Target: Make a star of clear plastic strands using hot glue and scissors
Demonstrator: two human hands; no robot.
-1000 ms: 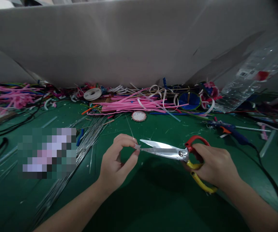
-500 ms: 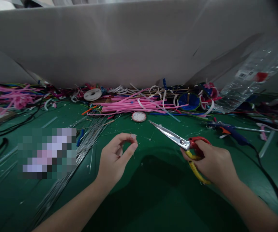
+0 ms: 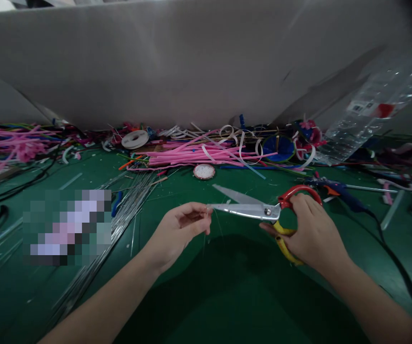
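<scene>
My right hand (image 3: 313, 231) grips a pair of scissors (image 3: 243, 210) by its red and yellow handles. The silver blades stand apart and point left. The lower blade's tip reaches the fingertips of my left hand (image 3: 180, 231). Those fingers are pinched on something small and clear, too tiny to make out; thin transparent strands seem to stick out near it. Just beyond the blades lies a small round white piece with a reddish rim (image 3: 204, 171) on the green table (image 3: 234, 291).
Pink stems (image 3: 199, 154) lie in a heap at the back, beside a white spool (image 3: 135, 139). Thin metal wires (image 3: 123, 220) spread to the left. A glue gun (image 3: 342, 193) with its cord and a clear plastic bottle (image 3: 363, 119) are at the right. A blurred-out patch covers something at left.
The scissor blades have opened and come closer to my left hand, which has moved slightly right, so the blade tip now meets its fingertips.
</scene>
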